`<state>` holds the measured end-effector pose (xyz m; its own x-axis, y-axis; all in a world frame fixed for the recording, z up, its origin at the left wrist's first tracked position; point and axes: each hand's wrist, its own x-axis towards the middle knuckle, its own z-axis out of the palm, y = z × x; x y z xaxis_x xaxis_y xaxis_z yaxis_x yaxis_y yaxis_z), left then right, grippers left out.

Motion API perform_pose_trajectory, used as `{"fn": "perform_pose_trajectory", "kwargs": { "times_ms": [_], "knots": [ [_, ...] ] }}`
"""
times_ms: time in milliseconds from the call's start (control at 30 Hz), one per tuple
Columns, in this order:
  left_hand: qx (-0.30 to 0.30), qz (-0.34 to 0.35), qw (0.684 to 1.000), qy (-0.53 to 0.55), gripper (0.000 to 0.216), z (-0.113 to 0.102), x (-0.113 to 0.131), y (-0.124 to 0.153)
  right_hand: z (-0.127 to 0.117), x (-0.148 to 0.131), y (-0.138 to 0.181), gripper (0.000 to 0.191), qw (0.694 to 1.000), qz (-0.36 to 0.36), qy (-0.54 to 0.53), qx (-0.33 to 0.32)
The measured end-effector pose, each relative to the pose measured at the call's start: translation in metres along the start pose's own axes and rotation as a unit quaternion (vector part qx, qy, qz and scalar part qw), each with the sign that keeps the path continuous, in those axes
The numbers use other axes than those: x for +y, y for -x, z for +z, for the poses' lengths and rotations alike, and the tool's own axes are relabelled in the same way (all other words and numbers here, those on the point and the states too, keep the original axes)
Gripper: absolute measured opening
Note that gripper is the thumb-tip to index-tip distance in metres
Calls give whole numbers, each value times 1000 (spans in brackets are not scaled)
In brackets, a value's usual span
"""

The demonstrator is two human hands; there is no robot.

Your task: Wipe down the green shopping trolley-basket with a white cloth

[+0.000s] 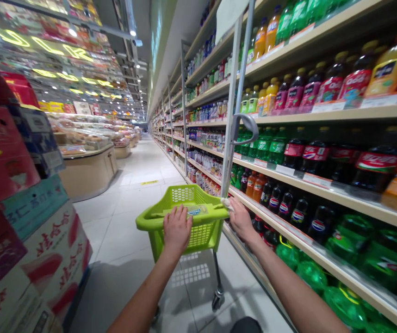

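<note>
A lime-green plastic shopping cart (193,190) with perforated walls stands right in front of me on the tiled floor. My left hand (177,226) lies over the cart's green handle (151,224), left of its middle, with the fingers curled across the top. At the right end of that handle, my right hand (240,219) is closed on a crumpled white cloth or tissue (226,204). Its fingertips are partly hidden, so I cannot tell how firmly they also touch the cart. A printed label (197,210) sits on the handle between both hands.
Shelves (323,180) of bottled drinks line the right side, close to the cart. A metal ladder-like frame (231,152) with a grey loop handle stands against them. Stacked cartons (51,249) rise at the left. Beyond are a rounded display counter (87,171) and a tiled aisle (139,162).
</note>
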<state>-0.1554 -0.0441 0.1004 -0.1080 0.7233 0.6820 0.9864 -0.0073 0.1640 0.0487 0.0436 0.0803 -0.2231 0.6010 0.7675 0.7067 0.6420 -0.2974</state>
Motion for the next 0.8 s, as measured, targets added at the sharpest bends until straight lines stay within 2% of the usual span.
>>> {"fn": "perform_pose_trajectory", "kwargs": {
  "times_ms": [67, 200, 267, 400, 467, 600, 667, 800],
  "knots": [
    [-3, -3, 1000, -8, 36, 1, 5, -1, 4, -4, 3, 48, 1000, 14, 4, 23],
    [-9, 2, 1000, -20, 38, 1, 10, -3, 22, -33, 14, 53, 997, -75, -24, 18],
    [-23, 26, 999, -17, 38, -2, 5, -2, 22, -32, 12, 54, 995, -95, -30, 11],
    [-36, 47, 998, -18, 38, -7, -9, 1, 7, -5, -1, 50, 999, 9, -9, 41],
    [-33, 31, 999, -20, 39, -8, -11, 1, 9, -7, 0, 50, 998, 29, -13, 54],
    [-38, 30, 999, -16, 39, -6, -6, -1, 28, -41, 13, 55, 994, -88, -56, 32],
    [-48, 44, 998, -19, 39, -7, -6, -1, 31, -45, 14, 54, 992, -109, -59, 26],
    [-44, 43, 997, -35, 38, -11, -12, 1, 19, -19, 1, 52, 998, 11, -35, 48]
  ]
}}
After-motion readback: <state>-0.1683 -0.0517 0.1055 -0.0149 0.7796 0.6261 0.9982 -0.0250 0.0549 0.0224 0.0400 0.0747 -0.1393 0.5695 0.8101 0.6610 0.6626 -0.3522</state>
